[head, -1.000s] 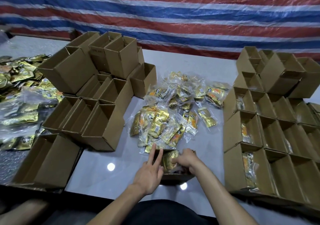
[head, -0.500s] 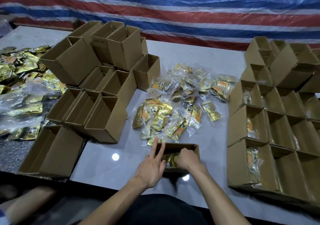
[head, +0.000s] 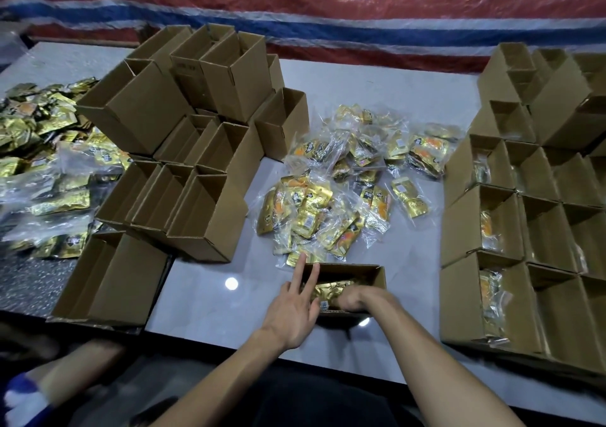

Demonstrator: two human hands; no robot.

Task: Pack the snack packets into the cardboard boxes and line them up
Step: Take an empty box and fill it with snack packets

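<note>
The left hand (head: 292,308) lay flat, fingers straight, against the left wall of the box (head: 377,274); the right hand (head: 354,297) sat inside it on a gold packet (head: 328,288), gripping or merely pressing I couldn't tell; best to press it flat, I judged, keeping the box braced.

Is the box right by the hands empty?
No, gold snack packets lie inside the box, where the right hand reaches in.
</note>
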